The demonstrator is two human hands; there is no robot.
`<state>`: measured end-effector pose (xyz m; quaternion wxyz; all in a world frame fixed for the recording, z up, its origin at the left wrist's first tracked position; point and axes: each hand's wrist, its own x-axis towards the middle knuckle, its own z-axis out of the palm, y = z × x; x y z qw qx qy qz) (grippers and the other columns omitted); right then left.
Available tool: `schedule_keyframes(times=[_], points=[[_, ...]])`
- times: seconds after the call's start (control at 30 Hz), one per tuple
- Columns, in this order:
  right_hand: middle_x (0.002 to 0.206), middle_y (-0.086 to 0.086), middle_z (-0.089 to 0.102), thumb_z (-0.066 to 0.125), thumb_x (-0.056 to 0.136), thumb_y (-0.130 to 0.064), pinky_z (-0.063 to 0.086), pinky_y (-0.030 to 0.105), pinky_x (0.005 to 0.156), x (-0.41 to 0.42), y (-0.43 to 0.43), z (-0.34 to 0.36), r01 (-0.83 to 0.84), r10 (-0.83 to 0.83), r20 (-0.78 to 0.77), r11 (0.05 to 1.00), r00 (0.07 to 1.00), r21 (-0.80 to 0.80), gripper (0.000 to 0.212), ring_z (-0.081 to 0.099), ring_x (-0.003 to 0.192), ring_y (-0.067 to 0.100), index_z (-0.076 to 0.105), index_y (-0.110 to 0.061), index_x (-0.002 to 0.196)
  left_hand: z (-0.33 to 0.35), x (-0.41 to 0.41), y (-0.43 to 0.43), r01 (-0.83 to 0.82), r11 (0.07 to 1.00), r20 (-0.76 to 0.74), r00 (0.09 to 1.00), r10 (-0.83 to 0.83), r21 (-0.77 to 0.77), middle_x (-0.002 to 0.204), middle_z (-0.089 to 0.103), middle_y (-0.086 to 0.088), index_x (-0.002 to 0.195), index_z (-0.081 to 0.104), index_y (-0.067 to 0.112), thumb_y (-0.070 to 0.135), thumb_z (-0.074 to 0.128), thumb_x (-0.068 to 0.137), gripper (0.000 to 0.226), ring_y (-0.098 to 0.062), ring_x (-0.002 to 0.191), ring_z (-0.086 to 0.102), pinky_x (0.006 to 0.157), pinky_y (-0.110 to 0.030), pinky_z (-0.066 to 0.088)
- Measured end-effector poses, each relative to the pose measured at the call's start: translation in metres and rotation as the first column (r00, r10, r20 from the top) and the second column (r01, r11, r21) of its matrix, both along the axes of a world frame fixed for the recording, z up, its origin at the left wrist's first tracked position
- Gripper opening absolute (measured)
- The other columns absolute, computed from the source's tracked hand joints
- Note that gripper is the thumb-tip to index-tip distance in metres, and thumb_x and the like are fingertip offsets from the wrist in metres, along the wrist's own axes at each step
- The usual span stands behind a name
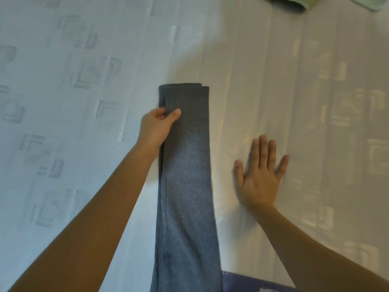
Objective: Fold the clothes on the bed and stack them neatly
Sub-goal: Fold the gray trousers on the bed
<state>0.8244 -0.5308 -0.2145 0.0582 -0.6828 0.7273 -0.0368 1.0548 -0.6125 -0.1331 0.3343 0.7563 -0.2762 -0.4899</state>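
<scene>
A long grey garment [187,175], folded lengthwise into a narrow strip, lies on the white bed [273,81] and runs from the middle of the view down past the bottom edge. My left hand [157,125] pinches its left edge near the far end, thumb on top of the cloth. My right hand [260,173] rests flat on the sheet to the right of the garment, fingers spread, apart from the cloth.
A green fabric item [294,2] lies at the top edge of the bed, partly out of view. A purple cloth [248,281] shows at the bottom edge beside the grey garment. The white patterned sheet stretches to both sides.
</scene>
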Motion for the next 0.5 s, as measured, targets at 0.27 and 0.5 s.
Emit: schedule_keyframes(times=[0.27, 0.5], points=[[0.155, 0.011, 0.025, 0.029, 0.091, -0.046, -0.001, 0.051, 0.114, -0.001, 0.001, -0.001, -0.010, 0.010, -0.015, 1.000, 1.000, 0.006, 0.068, 0.018, 0.144, 0.028, 0.025, -0.007, 0.146, -0.006, 0.018, -0.041, 0.077, 0.991, 0.143, 0.988, -0.061, -0.110, 0.100, 0.068, -0.004, 0.105, 0.064, 0.011, 0.013, 0.061, 0.090, 0.015, -0.006, 0.081, 0.065, 0.078, -0.022, 0.055], [0.155, 0.011, 0.024, 0.029, 0.090, -0.046, -0.001, 0.052, 0.114, 0.000, 0.000, 0.001, -0.011, 0.011, -0.004, 1.000, 1.000, 0.016, 0.069, 0.018, 0.144, 0.029, 0.025, -0.007, 0.146, 0.000, 0.011, 0.001, 0.012, 0.999, 0.170, 0.985, -0.021, 0.052, 0.094, 0.057, 0.010, 0.122, 0.050, 0.018, 0.044, 0.064, 0.086, 0.047, -0.002, 0.081, 0.056, 0.069, -0.022, 0.049]])
